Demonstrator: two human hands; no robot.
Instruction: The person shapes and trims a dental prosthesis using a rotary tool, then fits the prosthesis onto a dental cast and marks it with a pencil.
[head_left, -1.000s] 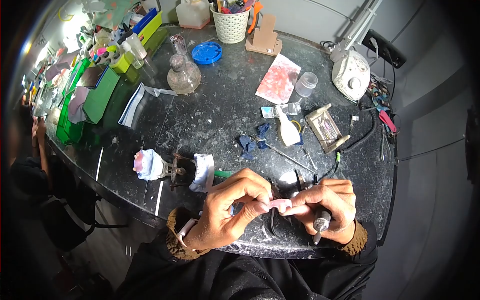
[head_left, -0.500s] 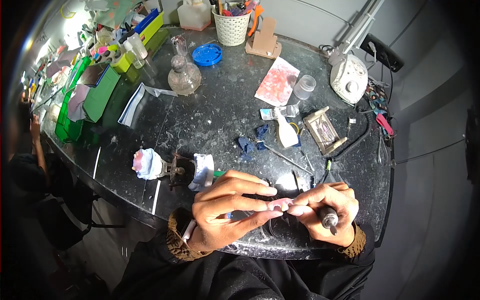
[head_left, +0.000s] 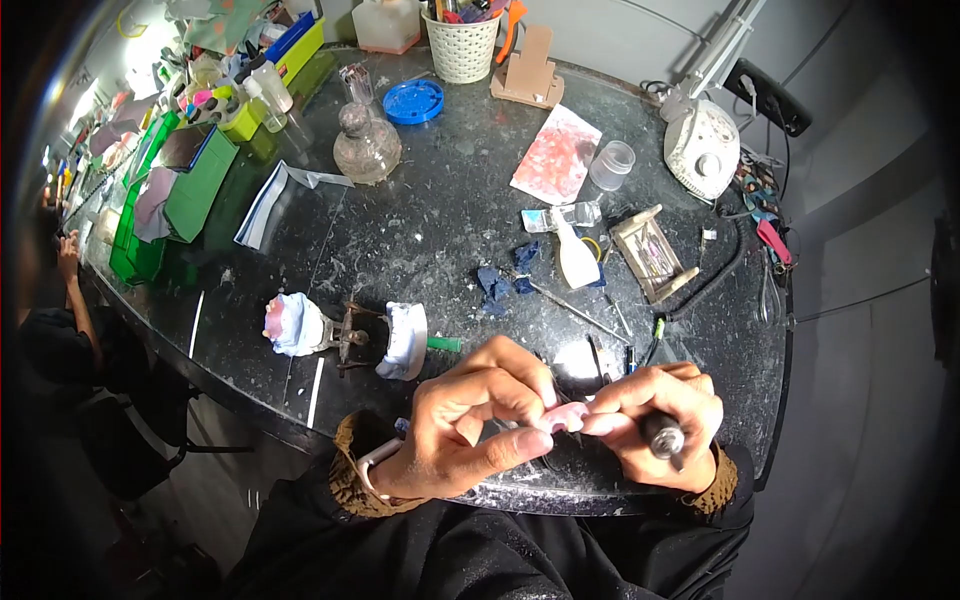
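Note:
A small pink denture [head_left: 565, 417] is held just above the table's front edge, between the fingertips of both hands. My left hand [head_left: 470, 425] pinches its left end, with thumb below and bent fingers above. My right hand [head_left: 650, 405] is wrapped around a dark rotary handpiece [head_left: 663, 437], whose rear end points toward me; its thumb and fingertips also touch the denture's right end. The handpiece's working tip is hidden behind the fingers. Left of my hands lies an opened articulator [head_left: 352, 338] bearing a white plaster cast [head_left: 404, 342] and another cast with pink wax [head_left: 292, 325].
A white bottle [head_left: 575, 258], a tray of burs [head_left: 652, 255] and blue scraps [head_left: 493, 287] lie beyond my hands. A white control unit [head_left: 702, 150] stands at the back right, a glass burner [head_left: 366, 150] at the back left. Another person's hand [head_left: 68, 255] shows far left.
My left fingers have curled in and shifted their grip on the denture, which is turned so more pink shows. A green strip by the cast shows more. My right hand keeps the handpiece.

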